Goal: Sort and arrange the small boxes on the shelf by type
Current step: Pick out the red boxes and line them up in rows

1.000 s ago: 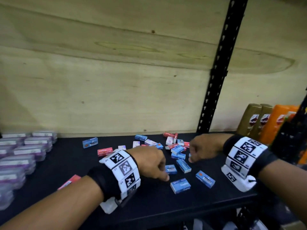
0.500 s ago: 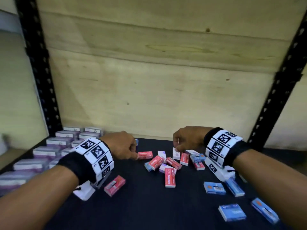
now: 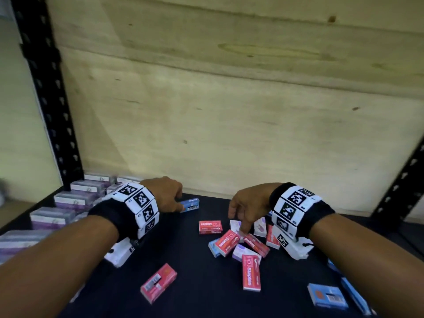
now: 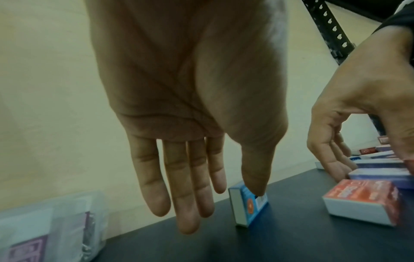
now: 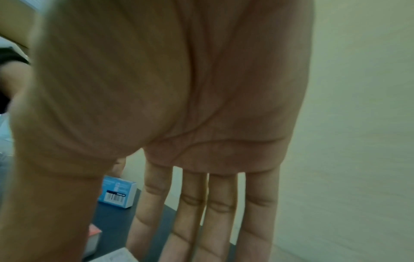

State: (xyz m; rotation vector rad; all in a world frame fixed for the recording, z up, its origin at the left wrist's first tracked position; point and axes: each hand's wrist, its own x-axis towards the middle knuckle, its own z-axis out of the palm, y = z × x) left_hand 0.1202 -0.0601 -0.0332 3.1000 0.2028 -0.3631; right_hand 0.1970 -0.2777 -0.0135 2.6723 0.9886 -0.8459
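Small red, blue and white-purple boxes lie scattered on the black shelf (image 3: 188, 267). My left hand (image 3: 176, 206) is at the back left with its fingers straight. Its thumb tip touches a blue box (image 4: 248, 205) that stands on its edge near the back wall, also seen from the head as the blue box (image 3: 190, 204). My right hand (image 3: 238, 222) hangs over the mixed pile, fingers straight and pointing down. Its fingertips (image 3: 243, 230) reach a red staples box (image 3: 227, 243) and a white box (image 3: 235, 224). Neither hand holds anything.
Clear packs with purple labels (image 3: 75, 198) are stacked along the left side. More red boxes (image 3: 158, 283) (image 3: 251, 271) lie toward the front, and blue boxes (image 3: 327, 296) at the front right. A plywood back wall (image 3: 229, 122) and black uprights (image 3: 48, 88) bound the shelf.
The view swung left along the shelf. My left hand went to the back left with the blue box, which now stands there. My right hand's fingers uncurled and dropped onto the mixed pile.
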